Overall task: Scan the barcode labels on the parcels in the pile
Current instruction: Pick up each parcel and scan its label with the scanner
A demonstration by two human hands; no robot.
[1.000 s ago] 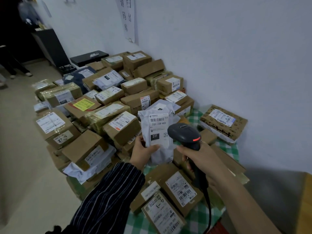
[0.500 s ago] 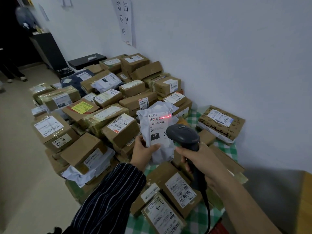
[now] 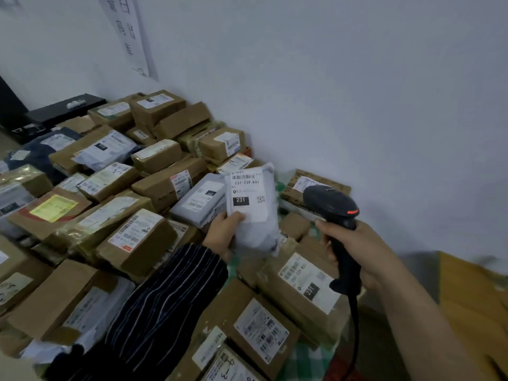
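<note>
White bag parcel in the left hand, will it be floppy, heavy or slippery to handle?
Probably floppy: the white bag sags and creases below its label. Likely light, since the left hand holds it up alone. Possibly slippery: smooth plastic skin.

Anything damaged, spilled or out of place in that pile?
Nothing stands out. The parcels lie jumbled and tilted, none visibly torn or spilled. The left hand holds the crumpled grey mailer, label facing up; the right hand grips the scanner.
</note>
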